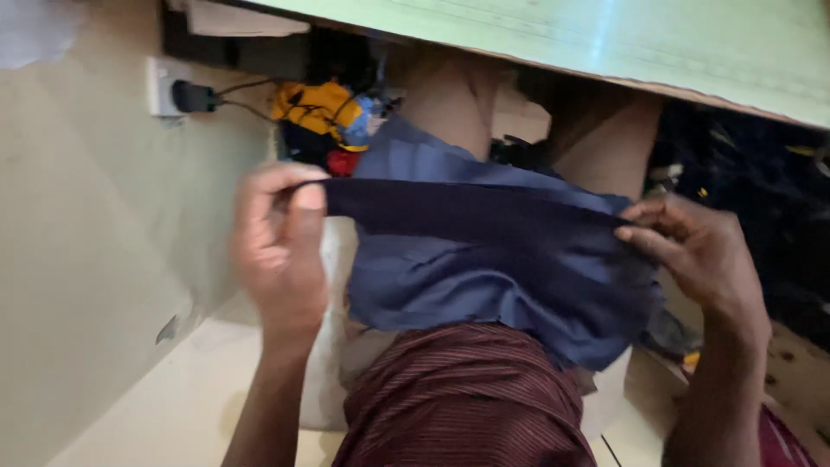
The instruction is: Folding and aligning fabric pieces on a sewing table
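A pale wall (78,259) fills nine o'clock, bearing a white socket (164,86) (a black plug sits in it); a green tabletop (605,43) spans twelve to two.

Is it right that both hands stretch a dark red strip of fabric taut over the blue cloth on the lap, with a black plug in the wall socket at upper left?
Not quite. The head view shows the strip of fabric is dark navy, not red. The left hand and right hand do stretch it over the blue cloth, and the black plug sits in the wall socket.
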